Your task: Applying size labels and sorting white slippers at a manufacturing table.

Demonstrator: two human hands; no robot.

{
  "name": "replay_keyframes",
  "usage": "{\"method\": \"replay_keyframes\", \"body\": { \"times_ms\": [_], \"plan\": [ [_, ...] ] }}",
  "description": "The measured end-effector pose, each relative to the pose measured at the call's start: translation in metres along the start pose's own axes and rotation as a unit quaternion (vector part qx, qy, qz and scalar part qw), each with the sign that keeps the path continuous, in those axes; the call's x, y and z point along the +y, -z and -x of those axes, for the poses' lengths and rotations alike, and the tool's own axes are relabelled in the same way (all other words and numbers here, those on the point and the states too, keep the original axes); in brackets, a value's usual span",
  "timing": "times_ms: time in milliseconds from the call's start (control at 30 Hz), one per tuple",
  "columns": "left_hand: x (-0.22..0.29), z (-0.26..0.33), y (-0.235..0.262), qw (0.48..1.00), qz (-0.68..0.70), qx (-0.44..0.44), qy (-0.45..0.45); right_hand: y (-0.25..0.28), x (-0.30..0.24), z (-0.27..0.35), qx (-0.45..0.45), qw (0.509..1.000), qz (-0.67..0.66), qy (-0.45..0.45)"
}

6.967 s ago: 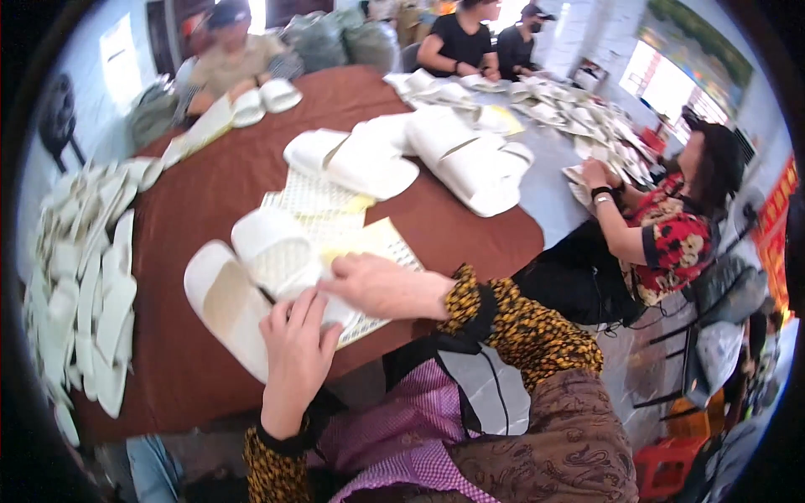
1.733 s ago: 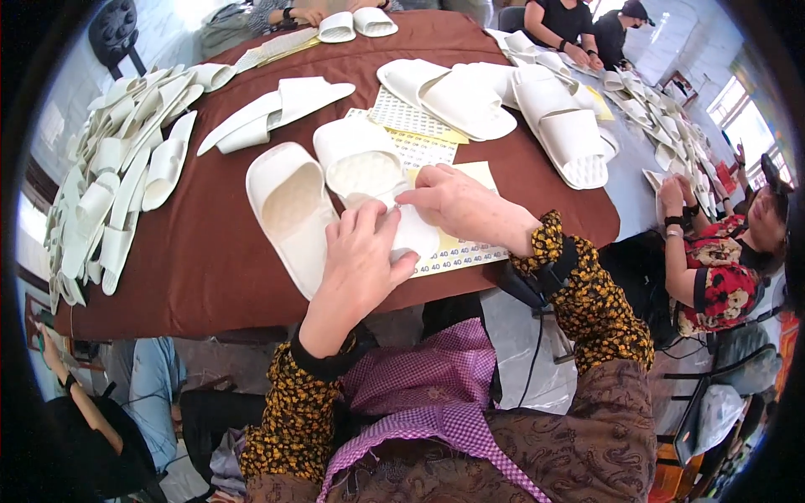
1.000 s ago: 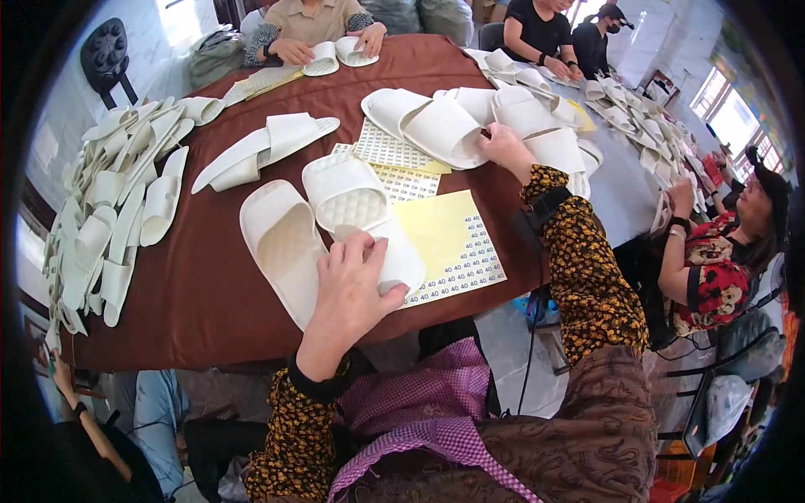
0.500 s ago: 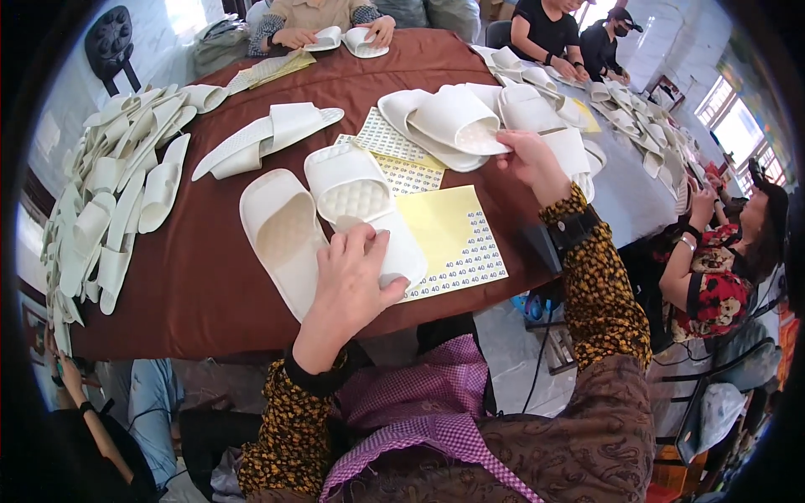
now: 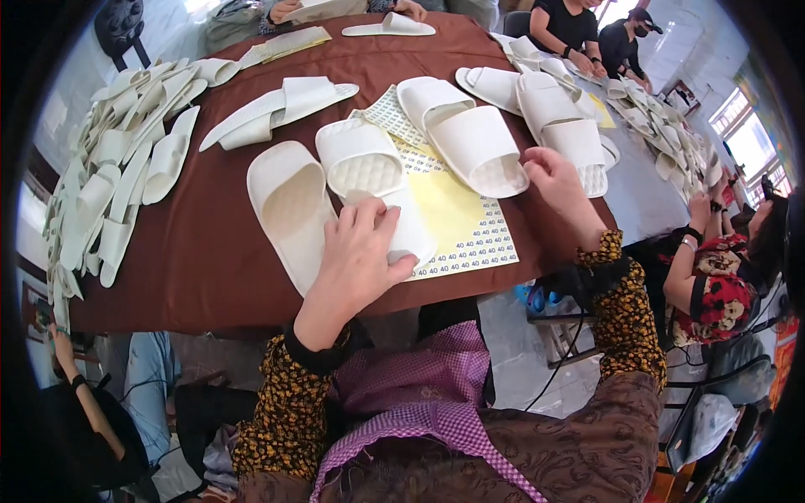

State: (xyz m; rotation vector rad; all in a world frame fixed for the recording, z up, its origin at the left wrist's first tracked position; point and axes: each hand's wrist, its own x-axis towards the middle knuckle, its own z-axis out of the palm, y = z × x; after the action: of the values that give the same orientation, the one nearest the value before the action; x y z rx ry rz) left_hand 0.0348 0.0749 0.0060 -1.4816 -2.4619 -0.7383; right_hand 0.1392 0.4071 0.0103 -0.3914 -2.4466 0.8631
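My left hand lies over the heel part of a white slide slipper, fingers bent and thumb spread apart on the sole. Close on its left is a matching slipper. Under the slipper's right side sits a yellow sticker sheet with printed rows. My right hand has its fingers curled together at the toe edge of another white slipper, which overlaps a further slipper strap and the sheets. The fingertips' hold on that edge is partly hidden.
A large heap of white slippers covers the left of the brown-clothed table. Another slipper pair lies behind, more slippers at right. Co-workers sit at the far side and right, near a second slipper heap.
My right hand has come nearer and lower, and the slipper at it now lies turned toe toward me over the sheets. The left hand stays on its slipper. A slipper now lies before the far co-worker.
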Motion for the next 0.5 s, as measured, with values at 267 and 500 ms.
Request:
{"method": "replay_keyframes", "body": {
  "times_ms": [267, 500],
  "plan": [
    [-0.006, 0.007, 0.003, 1.000, -0.004, -0.010, 0.017, -0.017, -0.092, 0.012, -0.101, 0.986, -0.077, 0.113],
    [0.004, 0.016, 0.011, 1.000, 0.023, 0.020, 0.000, -0.079, -0.118, 0.030, -0.162, 0.954, 0.007, 0.252]
  ]
}}
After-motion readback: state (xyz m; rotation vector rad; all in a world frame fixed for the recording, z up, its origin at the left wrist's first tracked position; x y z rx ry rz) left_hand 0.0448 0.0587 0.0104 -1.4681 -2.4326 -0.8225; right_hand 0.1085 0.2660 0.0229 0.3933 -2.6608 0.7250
